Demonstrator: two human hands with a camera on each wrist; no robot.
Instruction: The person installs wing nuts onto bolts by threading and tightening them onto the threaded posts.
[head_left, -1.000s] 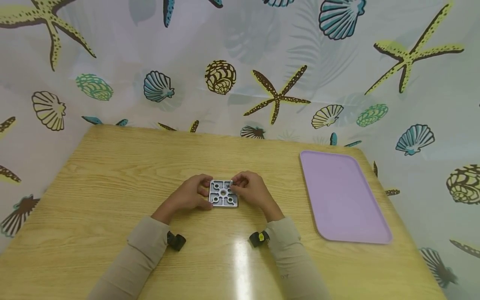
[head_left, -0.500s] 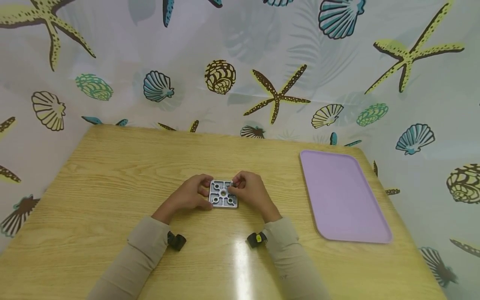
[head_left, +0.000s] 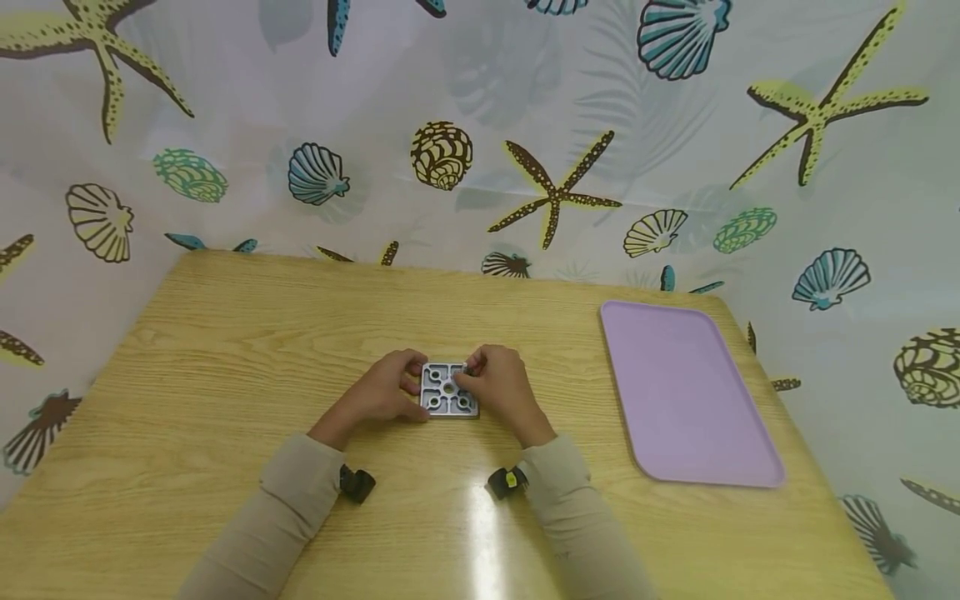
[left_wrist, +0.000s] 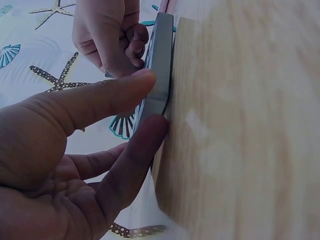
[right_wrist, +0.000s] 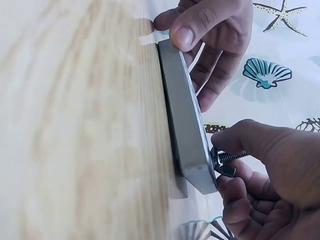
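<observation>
In the head view a square grey metal plate (head_left: 448, 388) with ribs and several round holes lies at the middle of the table. My left hand (head_left: 384, 388) grips its left side, thumb at the near corner and fingers at the far one. At the far right corner my right hand (head_left: 502, 385) pinches a wing nut (right_wrist: 223, 169) between thumb and fingers. A threaded bolt end (right_wrist: 234, 156) sticks out through the nut, plain in the right wrist view. From the left wrist, the plate's side edge (left_wrist: 161, 55) shows close over the wood; the right hand hides the wing nut there.
A lilac tray (head_left: 693, 392) lies on the right side of the wooden table (head_left: 247, 333). Behind and beside the table hangs a white cloth (head_left: 375, 92) printed with shells and starfish. Each wrist wears a black camera strap.
My right hand has turned a little about the far right corner, its wrist swinging left and the fingers curling in closer. The left hand keeps its grip, and the plate stays nearly in place.
</observation>
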